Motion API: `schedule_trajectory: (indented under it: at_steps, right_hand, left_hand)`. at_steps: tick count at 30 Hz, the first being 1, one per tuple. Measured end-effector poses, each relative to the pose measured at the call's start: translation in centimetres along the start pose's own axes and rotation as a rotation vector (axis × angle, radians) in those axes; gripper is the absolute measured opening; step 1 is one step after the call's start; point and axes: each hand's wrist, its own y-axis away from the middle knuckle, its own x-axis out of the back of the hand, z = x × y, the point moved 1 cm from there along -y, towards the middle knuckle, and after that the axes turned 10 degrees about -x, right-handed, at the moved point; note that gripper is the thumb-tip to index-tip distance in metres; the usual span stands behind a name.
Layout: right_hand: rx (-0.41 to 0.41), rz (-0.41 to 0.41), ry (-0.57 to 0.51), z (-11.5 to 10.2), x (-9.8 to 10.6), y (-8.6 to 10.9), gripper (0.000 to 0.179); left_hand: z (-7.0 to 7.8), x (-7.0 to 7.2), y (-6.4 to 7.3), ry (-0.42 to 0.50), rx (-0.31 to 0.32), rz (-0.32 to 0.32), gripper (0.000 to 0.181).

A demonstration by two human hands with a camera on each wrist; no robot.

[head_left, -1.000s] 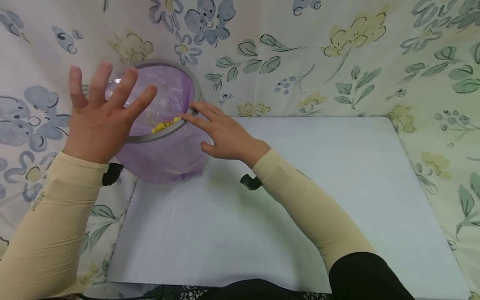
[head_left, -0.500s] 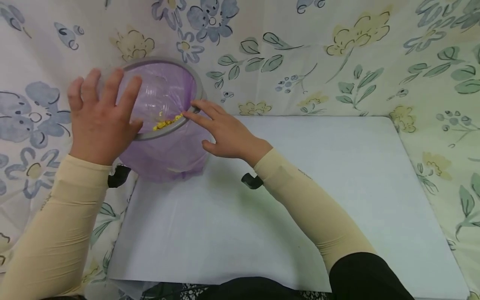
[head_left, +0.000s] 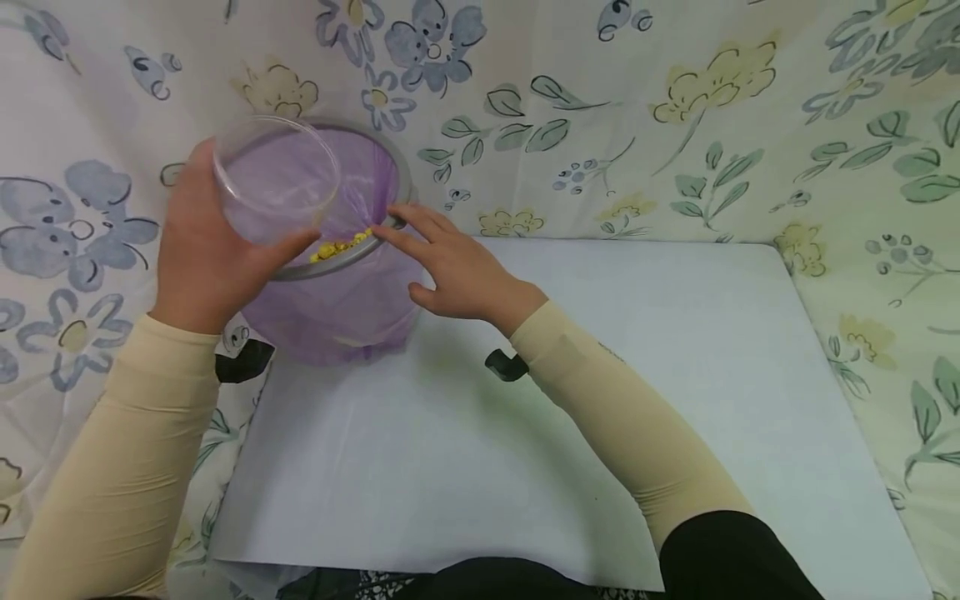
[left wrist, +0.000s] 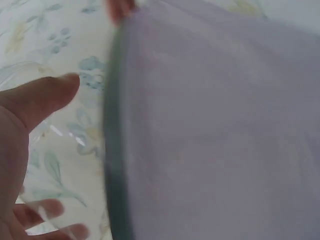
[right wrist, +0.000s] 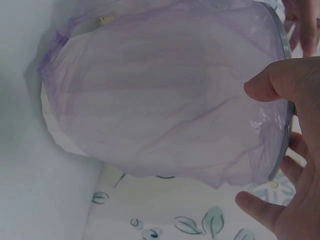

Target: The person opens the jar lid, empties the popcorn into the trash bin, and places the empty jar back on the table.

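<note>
My left hand [head_left: 206, 246] holds a clear round plastic tub [head_left: 276, 167] over the opening of a wastebasket, thumb and fingers around its side. In the left wrist view the clear plastic [left wrist: 56, 136] shows between thumb and fingers. A thin purple bin bag [head_left: 333, 325] lines the wastebasket and hangs down outside, under its grey rim [head_left: 405, 171]. Small yellow pieces [head_left: 341, 247] lie inside the liner. My right hand [head_left: 474, 275] rests extended fingers on the right side of the rim; its thumb stands apart. The tub's underside is hidden.
The wastebasket stands at the back left of a white tabletop [head_left: 570, 417]. A flower-printed cloth [head_left: 570, 108] hangs behind and lies along both sides. Dark straps [head_left: 506, 365] sit at both wrists.
My left hand was spread, back upward, over the wastebasket. It has turned, and the clear tub, earlier mostly hidden behind it, shows in its grasp. The right hand stays at the rim.
</note>
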Motion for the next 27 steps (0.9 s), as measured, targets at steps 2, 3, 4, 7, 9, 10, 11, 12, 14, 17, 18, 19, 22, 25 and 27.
schedule_trajectory:
  at_steps: [2, 3, 4, 7, 9, 10, 11, 12, 14, 17, 18, 19, 22, 25, 27]
  right_hand:
    - [-0.001, 0.003, -0.007, 0.1, 0.0, 0.0, 0.078]
    - [-0.001, 0.005, -0.008, 0.1, -0.1, -0.1, 0.078]
    - [-0.001, 0.007, -0.007, 0.1, -0.1, -0.1, 0.078]
    - [0.000, 0.010, -0.005, 0.2, -0.2, -0.2, 0.078]
    - [0.001, 0.013, -0.009, 0.2, -0.2, -0.2, 0.079]
    - [0.001, 0.012, -0.010, 0.2, -0.2, -0.2, 0.079]
    - [0.002, 0.014, -0.012, 0.2, -0.2, -0.2, 0.079]
    - [0.004, 0.015, -0.013, 0.2, -0.2, -0.2, 0.079]
    - [0.009, 0.019, -0.015, 0.2, -0.3, -0.3, 0.079]
    - [0.022, 0.027, -0.009, 0.2, -0.2, -0.3, 0.078]
    - [0.026, 0.029, -0.008, 0.3, -0.3, -0.3, 0.078]
    - [0.029, 0.029, -0.008, 0.3, -0.3, -0.3, 0.078]
    - [0.034, 0.028, -0.009, 0.3, -0.3, -0.3, 0.079]
    - [0.044, 0.027, -0.009, 0.5, -0.3, -0.2, 0.080]
    - [0.050, 0.030, 0.002, 0.6, -0.3, -0.2, 0.079]
  left_hand:
    - [0.2, 0.1, 0.1, 0.103, 0.107, -0.029, 0.111]
    - [0.3, 0.2, 0.1, 0.145, 0.163, -0.047, 0.113]
    - [0.5, 0.2, 0.1, 0.179, 0.212, -0.062, 0.112]
    - [0.7, 0.3, 0.2, 0.270, 0.328, -0.088, 0.109]
    - [0.7, 0.4, 0.2, 0.336, 0.359, -0.081, 0.107]
    - [0.7, 0.4, 0.2, 0.362, 0.367, -0.073, 0.106]
    - [0.8, 0.4, 0.2, 0.386, 0.373, -0.065, 0.105]
    - [0.9, 0.5, 0.3, 0.406, 0.375, -0.056, 0.104]
    - [1.2, 0.5, 0.3, 0.439, 0.370, -0.031, 0.102]
    - [1.9, 0.5, 0.5, 0.470, 0.347, 0.006, 0.100]
    - [2.1, 0.4, 0.6, 0.484, 0.332, 0.019, 0.099]
    - [2.4, 0.4, 0.7, 0.498, 0.309, 0.033, 0.098]
    - [3.1, 0.3, 1.1, 0.538, 0.254, 0.052, 0.097]
    - [4.0, 0.3, 1.6, 0.570, 0.219, 0.046, 0.099]
    - [4.6, 0.4, 2.0, 0.584, 0.204, 0.035, 0.099]
